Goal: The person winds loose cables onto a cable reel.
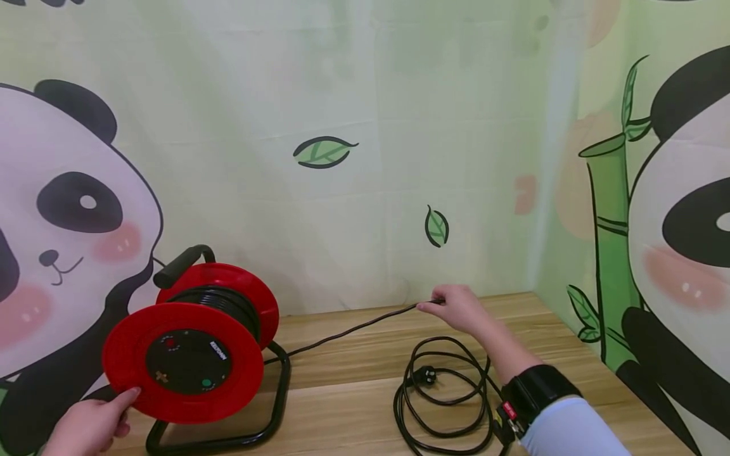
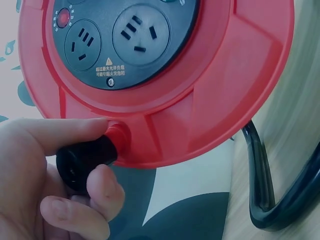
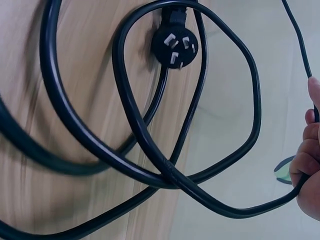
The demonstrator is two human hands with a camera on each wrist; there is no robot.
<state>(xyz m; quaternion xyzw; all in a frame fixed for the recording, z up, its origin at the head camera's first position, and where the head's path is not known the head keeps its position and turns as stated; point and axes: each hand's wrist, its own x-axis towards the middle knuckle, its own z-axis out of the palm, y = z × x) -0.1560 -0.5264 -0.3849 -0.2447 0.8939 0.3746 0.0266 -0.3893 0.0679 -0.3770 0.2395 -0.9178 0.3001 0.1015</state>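
Left hand [image 1: 94, 424] down at the lower rim of the red cable reel [image 1: 188, 345], at the counter's left end; fingers and thumb curled round the small black crank knob [image 2: 85, 161] that sticks out of the reel's face, a firm grip seen close in the left wrist view. Above the knob, a black socket panel [image 2: 120, 37] with two outlets and a red button. Reel upright in a black tube stand [image 1: 274, 405], black carry handle [image 1: 179, 266] on top, black cable wound between the two red discs.

Right hand [image 1: 456, 307] further back and to the right, near the wall cloth, fingers closed round the black cable [image 1: 353, 329], which runs taut and slightly raised from the reel across to the hand. Past the hand, the rest of the cable lying in loose loops [image 1: 445, 399] on the wooden counter [image 1: 353, 392], just in front of the forearm. Plug [image 1: 424, 377] at the cable's end resting inside the loops, three flat pins facing up in the right wrist view [image 3: 175, 46]. Black wrist strap [image 1: 536, 389] on the right arm, pale sleeve behind it.

Behind the counter, a cloth backdrop [image 1: 353, 190] printed with pandas, bamboo and green leaves
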